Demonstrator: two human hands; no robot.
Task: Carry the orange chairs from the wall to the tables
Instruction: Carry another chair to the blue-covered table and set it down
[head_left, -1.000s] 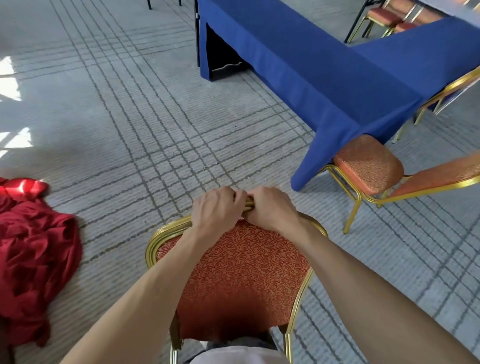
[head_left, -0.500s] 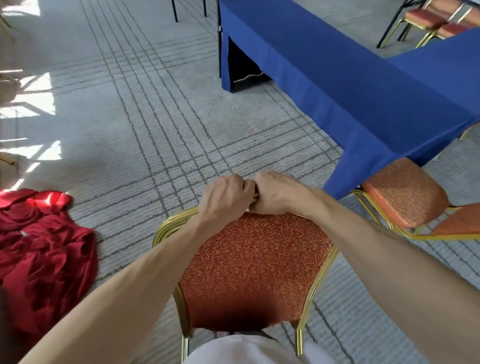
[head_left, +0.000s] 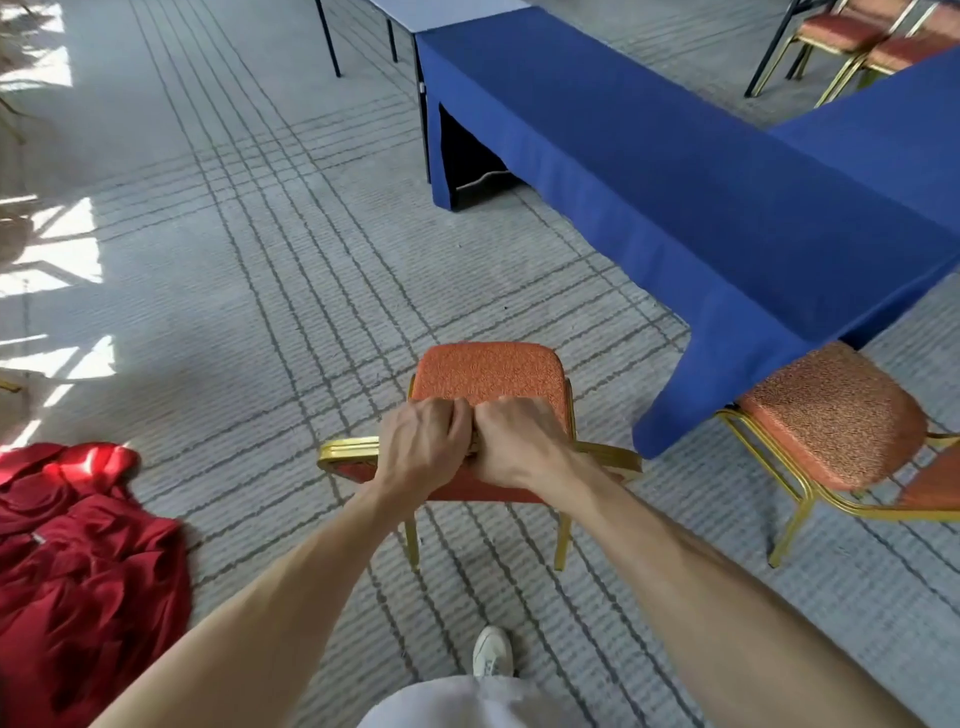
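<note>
Hands meet at the middle of the orange chair's (head_left: 488, 371) gold top rail (head_left: 348, 451): the left hand (head_left: 423, 447) and right hand (head_left: 519, 441) both curl their fingers round it, knuckles touching. The chair is just ahead of the person, seat pointing away, near the hanging corner of the blue tablecloth (head_left: 675, 415) but not yet at the table. I cannot tell whether its legs touch the carpet (head_left: 249, 270).

So central a grip probably gives little hold against twisting. A swing to the right could snag the cloth corner or knock the second chair (head_left: 831, 415) tucked there, and the rear legs hang close to the shoe (head_left: 491, 652). The red cloth heap (head_left: 83, 545) is a trip risk on the left. Open carpet lies ahead and to the left, and the table edge bounds the right.
</note>
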